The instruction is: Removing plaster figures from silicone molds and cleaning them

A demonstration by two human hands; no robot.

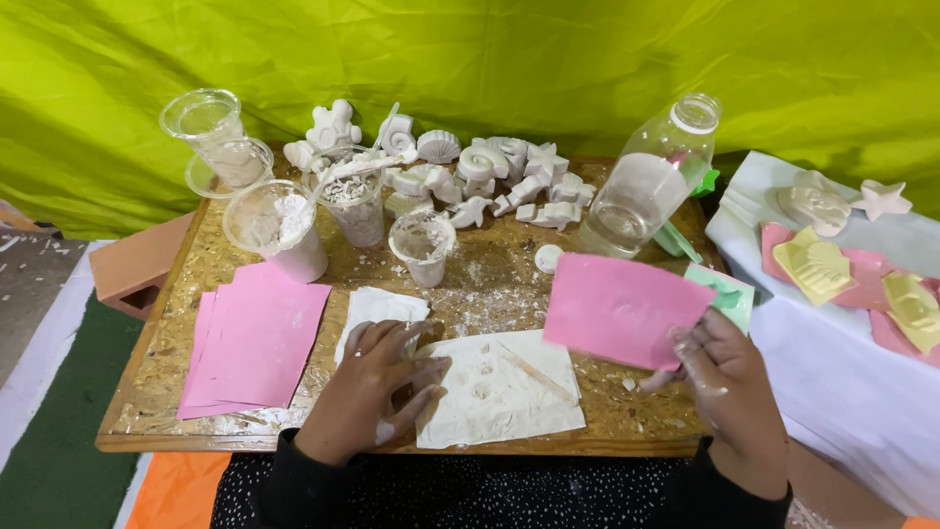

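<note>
So the left hand (pixel 377 387) is lying flat with fingers spread, pressing down on the edge of a plaster-smeared white sheet (pixel 499 392) that sits on the bench (pixel 636 411) right in front of the person. A thin wooden stick (pixel 537 372) lies on that sheet, just right of the left hand's fingers. The right hand (pixel 723 367), dusted white, is pinching a pink card (pixel 622 309) by its lower right corner and holding it up off the bench, tilted a bit.

Just behind the left hand there's a smaller white sheet (pixel 377 309), and to its left a stack of pink cards (pixel 253 338) lying flat. Behind the right hand, a mint-green mould (pixel 727 294) peeks out from under the held card.

Further out from both hands: a few clear plastic cups (pixel 279 230) with white powder or plaster in them, one small crusty cup (pixel 423 245) in the middle, then a heap of white plaster seashell and starfish casts (pixel 490 176) along the far edge. A clear plastic bottle (pixel 646 186) with some water stands far beyond the right hand. Off to the right of that hand, a white-covered table (pixel 842 392) carries pink and yellow shell moulds (pixel 832 264).
</note>
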